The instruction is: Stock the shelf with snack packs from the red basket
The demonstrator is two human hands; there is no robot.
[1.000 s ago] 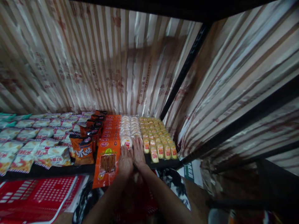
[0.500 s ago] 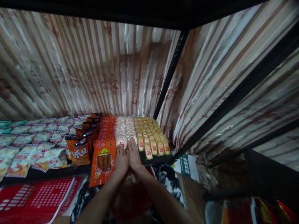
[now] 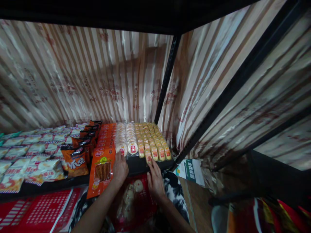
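My left hand (image 3: pixel 120 170) lies at the front of the white round packaged cakes (image 3: pixel 132 147), its outstretched fingertips touching the lower edge of the left row's front piece. Just left of it is an orange snack packet (image 3: pixel 103 171) with brown sticks showing through its window. My right hand (image 3: pixel 155 179) is further right, its fingers extended and slightly apart. Those fingertips touch the front yellow wrapped snack (image 3: pixel 148 156), which juts a little forward of its row. Neither hand is closed around anything.
Black-and-orange snack bags (image 3: pixel 75 161) and white snack bags (image 3: pixel 50 170) stand in rows on the black shelf (image 3: pixel 136 165). A red basket (image 3: pixel 41 207) is below left. Round cakes in clear wrapping (image 3: pixel 132 197) lie below my hands. A black post (image 3: pixel 167 77) rises behind.
My hands were side by side on the two white cake rows. They have since separated: the right moved right to the yellow snacks, while the left stays by the left cake row.
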